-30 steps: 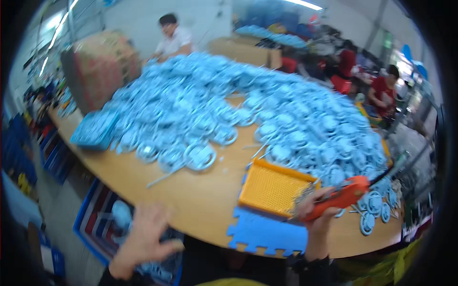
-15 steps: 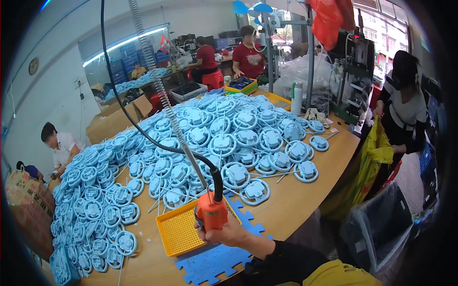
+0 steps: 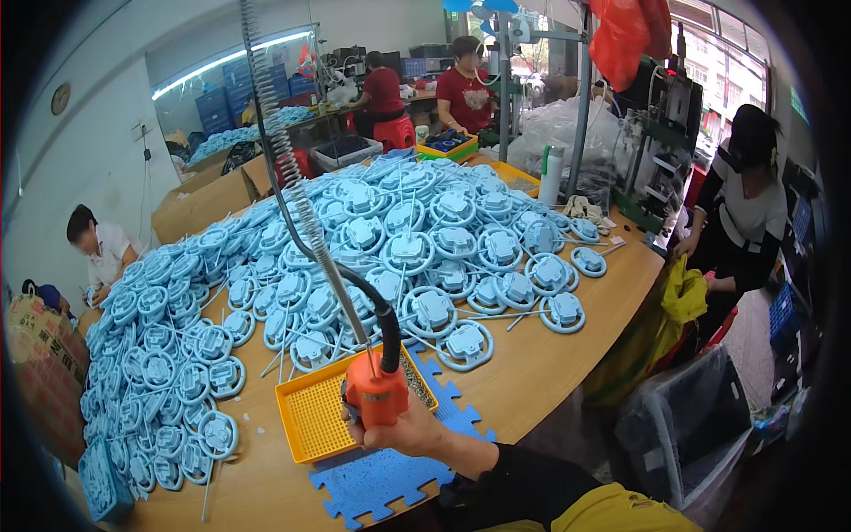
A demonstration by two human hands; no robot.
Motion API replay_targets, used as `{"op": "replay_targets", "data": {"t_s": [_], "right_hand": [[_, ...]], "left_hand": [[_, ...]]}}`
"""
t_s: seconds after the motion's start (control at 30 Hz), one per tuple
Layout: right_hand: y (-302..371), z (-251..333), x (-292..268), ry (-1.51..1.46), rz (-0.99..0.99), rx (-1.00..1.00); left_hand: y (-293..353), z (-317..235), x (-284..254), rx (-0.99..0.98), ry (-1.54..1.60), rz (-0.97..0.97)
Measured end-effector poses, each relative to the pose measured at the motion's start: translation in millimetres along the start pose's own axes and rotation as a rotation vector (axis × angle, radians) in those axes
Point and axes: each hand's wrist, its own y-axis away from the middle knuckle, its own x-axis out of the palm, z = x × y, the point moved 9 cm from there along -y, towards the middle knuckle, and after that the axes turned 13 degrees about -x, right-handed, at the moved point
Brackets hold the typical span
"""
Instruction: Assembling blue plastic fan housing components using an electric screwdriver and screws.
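Observation:
My right hand [image 3: 415, 433] is wrapped round the orange body of an electric screwdriver [image 3: 378, 395], its arm coming in from the lower right. The tool hangs from a coiled spring [image 3: 282, 146], and a black cable [image 3: 387, 332] runs up from its top. Its lower end is hidden by my hand. Just behind it lies a shallow yellow tray [image 3: 306, 415] with a grid bottom; small metal pieces, apparently screws, gather at its right side. The tray rests partly on a blue interlocking foam mat [image 3: 381, 486]. My left hand is out of the picture.
Light blue steering-wheel-shaped plastic parts [image 3: 430, 309] with thin rods heap across the wooden table [image 3: 523, 381]. A blue basket [image 3: 105, 483] stands at the left front. At right, a person handles a yellow bag [image 3: 684, 293] near a plastic-lined dark crate [image 3: 683, 426]. Other people sit further back.
The view has shifted slightly, so the tray and tool appear a little further left. My right hand keeps its grip on the screwdriver. The person at right has lowered and gathered the yellow bag.

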Motion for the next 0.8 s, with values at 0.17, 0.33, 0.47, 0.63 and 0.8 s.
{"op": "replay_targets", "data": {"t_s": [0.17,0.33,0.47,0.63,0.8], "right_hand": [[1.3,10.1,-1.3,-0.128,-0.088,-0.081],[0.9,19.5,5.1,-0.103,-0.043,-0.083],[5.8,15.4,4.8,-0.122,-0.038,-0.076],[14.9,3.8,-1.8,-0.191,0.025,-0.038],[9.7,16.2,-1.0,-0.256,-0.034,-0.108]], "left_hand": [[1.1,-2.9,-4.1,0.028,0.002,-0.058],[6.9,2.5,-3.1,0.141,0.158,-0.174],[3.9,4.0,-7.4,0.181,0.272,-0.186],[-1.0,5.6,-8.0,0.12,0.354,-0.15],[-8.1,-2.3,-1.1,0.125,0.335,-0.224]]}}
